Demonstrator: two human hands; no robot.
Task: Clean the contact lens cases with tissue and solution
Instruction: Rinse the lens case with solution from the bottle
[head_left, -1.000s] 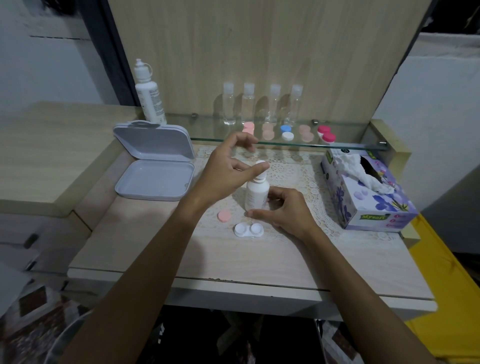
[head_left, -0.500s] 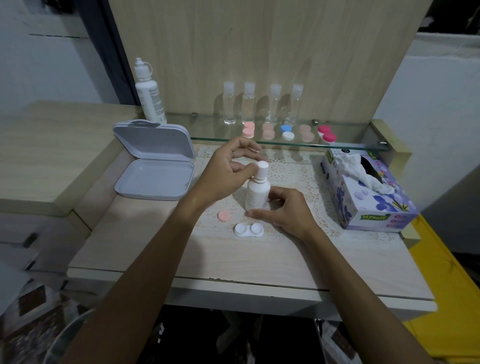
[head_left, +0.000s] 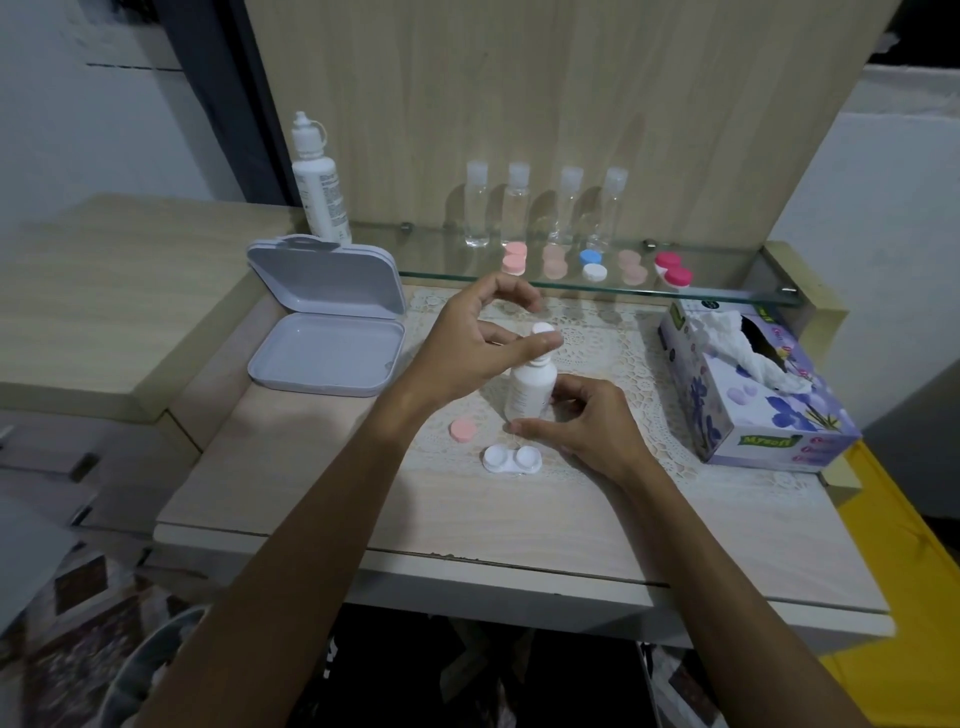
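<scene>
Head view: cap going onto solution bottle (head_left: 530, 396)
Left hand (head_left: 478, 348) has dropped from open above to pinching the white cap (head_left: 544, 329); right hand (head_left: 587, 421) grasps the bottle base on the table (head_left: 519, 525). Open white lens case (head_left: 511, 458) lies just near of it, pink lid (head_left: 462, 430) to its left; wiping with tissue box (head_left: 753, 395) likely follows
</scene>
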